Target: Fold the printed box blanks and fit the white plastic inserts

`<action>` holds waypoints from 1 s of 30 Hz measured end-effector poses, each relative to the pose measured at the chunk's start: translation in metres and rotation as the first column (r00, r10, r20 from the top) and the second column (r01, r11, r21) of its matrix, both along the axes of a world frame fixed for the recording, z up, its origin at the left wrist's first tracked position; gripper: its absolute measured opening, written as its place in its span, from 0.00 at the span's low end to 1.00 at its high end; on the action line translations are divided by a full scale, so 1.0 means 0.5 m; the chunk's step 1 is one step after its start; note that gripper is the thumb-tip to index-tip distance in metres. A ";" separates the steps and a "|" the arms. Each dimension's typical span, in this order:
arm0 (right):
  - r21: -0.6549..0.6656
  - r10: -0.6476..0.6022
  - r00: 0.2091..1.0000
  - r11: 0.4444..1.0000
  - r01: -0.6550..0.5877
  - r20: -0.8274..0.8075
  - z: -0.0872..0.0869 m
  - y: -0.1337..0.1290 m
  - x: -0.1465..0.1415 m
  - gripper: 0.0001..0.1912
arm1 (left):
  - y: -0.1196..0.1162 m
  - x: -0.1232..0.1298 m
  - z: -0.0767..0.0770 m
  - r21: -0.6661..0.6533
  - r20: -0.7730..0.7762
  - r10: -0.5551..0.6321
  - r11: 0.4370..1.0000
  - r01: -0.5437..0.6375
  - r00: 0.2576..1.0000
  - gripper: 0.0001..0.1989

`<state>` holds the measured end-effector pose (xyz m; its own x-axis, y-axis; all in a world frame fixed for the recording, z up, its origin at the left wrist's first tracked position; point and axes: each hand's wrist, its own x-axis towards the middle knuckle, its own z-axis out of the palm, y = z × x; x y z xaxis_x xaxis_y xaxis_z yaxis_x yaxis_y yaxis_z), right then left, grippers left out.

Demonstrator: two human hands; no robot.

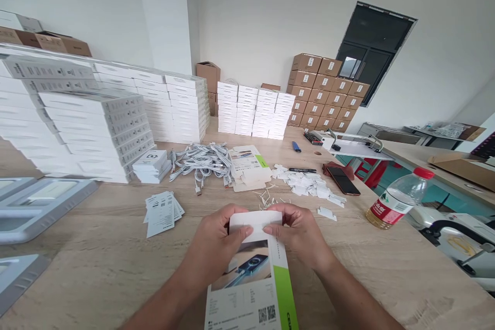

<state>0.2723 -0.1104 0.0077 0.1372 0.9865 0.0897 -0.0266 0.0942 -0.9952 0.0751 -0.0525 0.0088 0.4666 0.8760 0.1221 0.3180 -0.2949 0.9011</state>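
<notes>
Between my two hands is a white and green cardboard box (247, 294) printed with a phone picture and a QR code. My left hand (214, 240) grips the left side of its white end flap (256, 220), thumb on top. On the flap's right side, my right hand (299, 232) pinches with the thumb pressed on the card. The fingers behind the flap are partly hidden. Just beyond my hands lie small white sticks (266, 198) and a flat stack of similar printed boxes (249, 165). A heap of white cables (204, 162) sits to its left.
Leaflets (164, 211) and small white boxes (151, 165) lie at left, near tall stacks of white boxes (93, 129) and grey trays (46, 206). To the right are paper scraps (309, 185), a phone (344, 180) and a red-capped bottle (400, 198). Brown cartons (323, 93) stand behind.
</notes>
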 end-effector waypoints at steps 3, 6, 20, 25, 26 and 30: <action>0.007 0.007 0.998 1.000 -0.006 -0.054 -0.003 0.003 0.002 0.17 | -0.001 0.004 0.000 -0.024 0.050 -0.020 1.000 0.021 0.999 0.11; -0.003 0.042 0.992 0.999 -0.042 -0.122 -0.007 0.006 0.009 0.18 | -0.004 0.008 0.005 -0.038 0.078 -0.040 0.998 0.043 0.996 0.11; 0.023 0.016 0.967 1.000 -0.011 -0.253 -0.012 0.010 0.023 0.16 | 0.008 -0.004 0.020 -0.525 0.585 -0.014 0.755 0.392 0.811 0.36; 0.064 -0.127 0.923 0.985 0.160 -0.363 -0.012 0.021 0.019 0.17 | 0.005 -0.017 0.011 -0.519 0.806 -0.130 0.314 0.795 0.578 0.48; 0.069 -0.157 0.929 0.979 0.190 -0.335 -0.014 0.023 0.019 0.17 | 0.003 -0.014 0.006 -0.498 0.818 -0.163 0.281 0.820 0.552 0.49; 0.116 -0.243 0.953 0.957 0.266 -0.183 -0.025 0.025 0.020 0.19 | 0.000 -0.004 -0.006 -0.405 0.866 -0.216 0.228 0.886 0.451 0.48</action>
<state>0.2825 -0.0980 -0.0049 0.4065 0.8962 0.1774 -0.1464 0.2556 -0.9556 0.0733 -0.0527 0.0060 0.9730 0.2147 0.0852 -0.2166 0.7197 0.6597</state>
